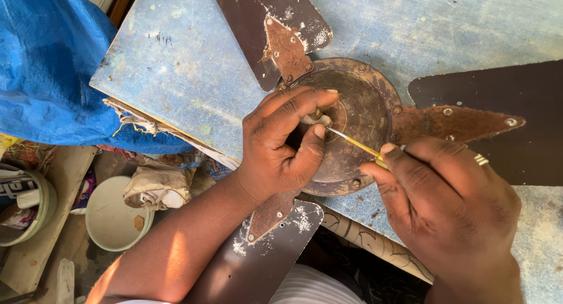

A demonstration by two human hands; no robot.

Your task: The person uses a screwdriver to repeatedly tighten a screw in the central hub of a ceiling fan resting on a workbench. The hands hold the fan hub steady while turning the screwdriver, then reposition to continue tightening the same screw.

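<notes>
Rusty round fan hub: left hand pinches a white bit, right hand grips a thin yellow-shafted tool.

Rust-brown fan hub with dark brown blades on a scuffed pale-blue table; bright blue tarpaulin upper left; yellow-shafted tool.
</notes>
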